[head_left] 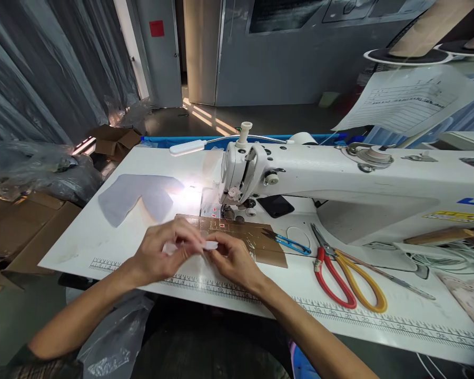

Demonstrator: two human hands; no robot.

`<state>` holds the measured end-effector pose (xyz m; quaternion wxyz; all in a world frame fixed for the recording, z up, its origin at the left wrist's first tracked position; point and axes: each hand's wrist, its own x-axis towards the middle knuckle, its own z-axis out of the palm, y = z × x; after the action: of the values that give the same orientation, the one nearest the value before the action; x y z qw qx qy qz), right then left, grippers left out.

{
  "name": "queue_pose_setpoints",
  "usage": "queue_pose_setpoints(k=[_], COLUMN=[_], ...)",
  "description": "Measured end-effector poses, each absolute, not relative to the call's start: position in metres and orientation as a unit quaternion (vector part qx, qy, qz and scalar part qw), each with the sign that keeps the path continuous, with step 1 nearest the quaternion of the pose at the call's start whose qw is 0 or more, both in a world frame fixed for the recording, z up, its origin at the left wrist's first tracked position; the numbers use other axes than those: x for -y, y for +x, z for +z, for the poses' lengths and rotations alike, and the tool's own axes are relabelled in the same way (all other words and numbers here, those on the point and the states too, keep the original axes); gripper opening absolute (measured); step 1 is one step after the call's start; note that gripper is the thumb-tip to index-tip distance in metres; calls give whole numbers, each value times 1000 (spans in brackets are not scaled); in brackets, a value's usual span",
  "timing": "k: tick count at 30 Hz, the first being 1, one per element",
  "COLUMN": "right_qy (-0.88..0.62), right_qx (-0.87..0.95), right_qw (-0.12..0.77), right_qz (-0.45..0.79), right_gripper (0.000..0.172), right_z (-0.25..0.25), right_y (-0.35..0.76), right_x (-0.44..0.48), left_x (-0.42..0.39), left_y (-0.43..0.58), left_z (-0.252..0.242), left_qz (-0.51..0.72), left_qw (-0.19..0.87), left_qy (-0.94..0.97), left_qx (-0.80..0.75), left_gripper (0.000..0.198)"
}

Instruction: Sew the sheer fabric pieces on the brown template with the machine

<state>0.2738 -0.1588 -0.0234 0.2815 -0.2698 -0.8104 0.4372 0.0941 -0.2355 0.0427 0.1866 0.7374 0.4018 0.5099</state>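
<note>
My left hand [160,250] and my right hand [234,259] meet in front of the sewing machine [292,171], above the table's near side. Between their fingertips they pinch a small white piece [210,245], perhaps fabric; the fingers cover much of it. Both hands are closed on it. Behind them lies a strip of brown tape or film [268,252], close to the needle area. A pale grey-blue cut fabric piece [120,197] rests flat to the left. Blue thread snips [292,243] sit to the right of my right hand.
Scissors with red and yellow handles [343,276] lie at right beside metal tweezers [403,283]. A black phone [275,206] is under the machine arm. A lamp [187,148] lights the sewing area. A ruler tape [237,292] runs along the front edge. Cardboard boxes [43,226] stand left.
</note>
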Motion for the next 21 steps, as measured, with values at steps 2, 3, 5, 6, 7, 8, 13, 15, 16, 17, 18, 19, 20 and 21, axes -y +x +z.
queue_pose_setpoints(k=[2, 3, 5, 6, 7, 8, 13, 15, 16, 17, 18, 19, 20, 21], right_qy=[-233, -217, -197, -191, -188, -189, -200, -160, -140, -125, -118, -120, -128, -138], right_qx=[848, 864, 897, 910, 920, 925, 919, 929, 937, 945, 951, 956, 960, 963], right_qw=[350, 353, 313, 285, 261, 245, 265, 254, 242, 228, 214, 201, 190, 183], right_qz=[324, 285, 243, 233, 225, 219, 211, 215, 210, 200, 187, 174, 160, 144], right_gripper=[25, 31, 40, 43, 46, 48, 44, 38, 35, 34, 33, 35, 37, 39], right_z=[-29, -31, -35, -35, -35, -33, -22, -23, -24, -27, -30, -33, -36, -38], right_y=[276, 279, 289, 295, 302, 308, 321, 318, 316, 314, 313, 313, 313, 313], right_x=[146, 140, 131, 128, 125, 122, 121, 126, 128, 130, 131, 131, 131, 129], left_x=[243, 246, 248, 247, 244, 239, 182, 150, 134, 118, 102, 87, 73, 59], left_y=[99, 101, 105, 106, 106, 104, 87, 83, 83, 83, 84, 86, 89, 91], left_z=[35, 28, 13, 6, 1, -2, 8, 11, 10, 8, 4, -1, -6, -11], left_qz=[457, 423, 343, 300, 265, 243, 288, 248, 213, 179, 162, 171, 201, 239], left_qw=[151, 140, 142, 159, 181, 204, 173, 108, 80, 67, 68, 84, 113, 146], left_qy=[804, 832, 874, 889, 897, 901, 857, 801, 787, 782, 782, 784, 784, 779], left_qx=[-350, -332, -314, -309, -303, -297, -390, -533, -573, -593, -598, -591, -576, -562], left_gripper=[4, 5, 6, 6, 12, 21, 26, 28, 30, 32, 30, 26, 22, 22])
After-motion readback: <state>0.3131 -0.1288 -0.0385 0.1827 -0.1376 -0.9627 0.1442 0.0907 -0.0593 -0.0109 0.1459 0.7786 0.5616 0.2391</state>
